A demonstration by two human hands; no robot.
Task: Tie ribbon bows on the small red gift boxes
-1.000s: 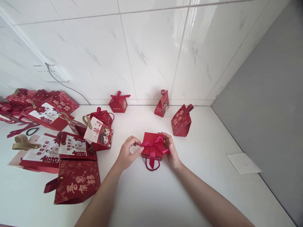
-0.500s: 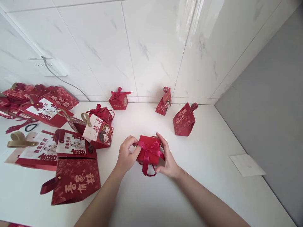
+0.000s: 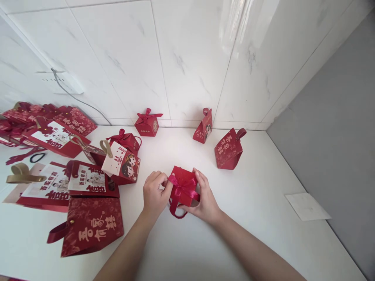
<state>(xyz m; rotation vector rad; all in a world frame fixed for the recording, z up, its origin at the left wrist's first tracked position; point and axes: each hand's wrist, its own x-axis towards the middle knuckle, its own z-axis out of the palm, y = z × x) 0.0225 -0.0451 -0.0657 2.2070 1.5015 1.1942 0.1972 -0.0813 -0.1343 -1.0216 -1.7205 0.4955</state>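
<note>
A: Where is the red box [image 3: 189, 176]?
B: It is in front of the person, between the two hands. Say the box is the middle of a clock, with 12 o'clock toward the tiled wall [image 3: 123, 50]. Its string handle [image 3: 179, 217] pokes out at 6 o'clock.
A: What is the left hand [image 3: 156, 191] doing?
B: It is at 9 o'clock. Its grip is narrow, with thumb and finger pinching the edge of the shiny pink bow [image 3: 182, 189] on top.
A: And the right hand [image 3: 206, 199]?
B: That one is near 4 o'clock. Its grip is curled around the box, fingers on the far side and thumb on the near side.
A: Is the box lifted off the white tabletop [image 3: 246, 203]?
B: That is hard to tell.
A: What else is around?
B: A little box with a ribbon [image 3: 147, 127] stands at 11 o'clock, near the wall. A small pointy box [image 3: 202, 130] is at 1 o'clock, and a bigger pointy box [image 3: 227, 152] is at 2. The box with two cartoon faces [image 3: 117, 162] is between 9 and 10. A big dark red bag [image 3: 95, 224] is at 8.
</note>
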